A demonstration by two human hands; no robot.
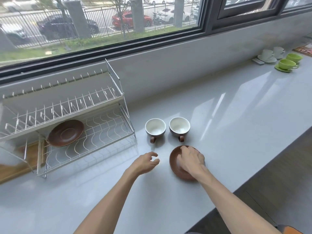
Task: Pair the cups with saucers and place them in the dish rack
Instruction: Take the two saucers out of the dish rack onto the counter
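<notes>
— Head view: what does the right hand (pixel 191 160) have?
— Its grip lies on the brown saucer (pixel 175 168) on the table (pixel 236 119), fingers curled over the far rim.
— The left hand (pixel 146 163)?
— Loosely open, holding nothing, just left of that saucer.
— The cups?
— Left cup (pixel 155 129) and right cup (pixel 179 128) stand just beyond. A second saucer (pixel 66 133) lies in the dish rack (pixel 108 130).

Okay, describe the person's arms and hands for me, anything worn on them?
Both forearms are bare as far as the frame shows: no sleeves, watch, bracelet or gloves. The left hand and right hand show no rings that I can make out, though motion blur softens the fingers.
</notes>
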